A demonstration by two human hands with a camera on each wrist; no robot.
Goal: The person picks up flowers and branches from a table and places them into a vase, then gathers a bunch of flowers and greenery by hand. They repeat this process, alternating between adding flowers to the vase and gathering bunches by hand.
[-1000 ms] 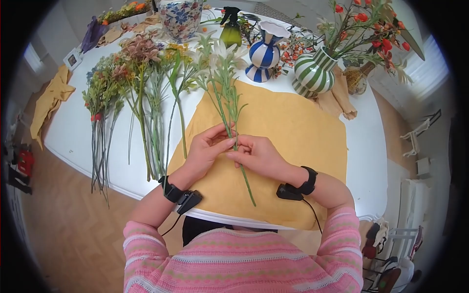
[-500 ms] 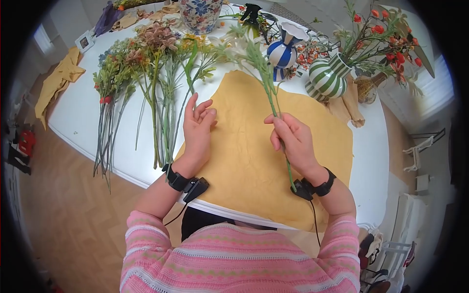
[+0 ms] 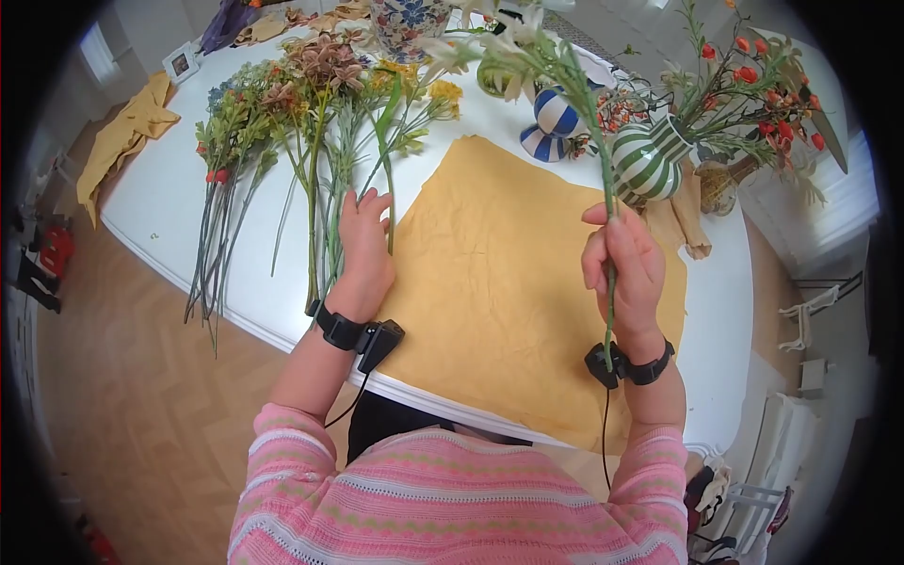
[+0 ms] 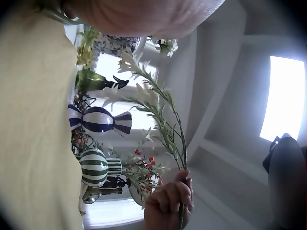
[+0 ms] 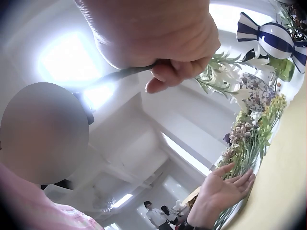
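My right hand (image 3: 633, 268) grips the green stem of a white artificial flower spray (image 3: 603, 151), holding it upright above the right part of a tan paper sheet (image 3: 490, 282). In the left wrist view the spray's two leafy branches (image 4: 165, 127) rise from that fist and end in white blooms. Over the paper's left side, my left hand (image 3: 364, 254) has its fingers extended and holds nothing. Its fingertips overlap the stems of the laid-out flowers (image 3: 325, 188) in the head view. The right wrist view shows that left hand (image 5: 218, 194) with the palm turned up.
Bunches of artificial flowers (image 3: 231, 151) lie along the table's left side. At the back stand a floral pot (image 3: 410, 28), a blue-striped vase (image 3: 556, 113) and a green-striped vase (image 3: 648, 158) with red-dotted branches. Crumpled tan paper (image 3: 127, 137) hangs over the left edge.
The left hand has let go of the stem and moved left toward the laid-out flowers. The right hand has carried the white flower spray to the right and raised it.
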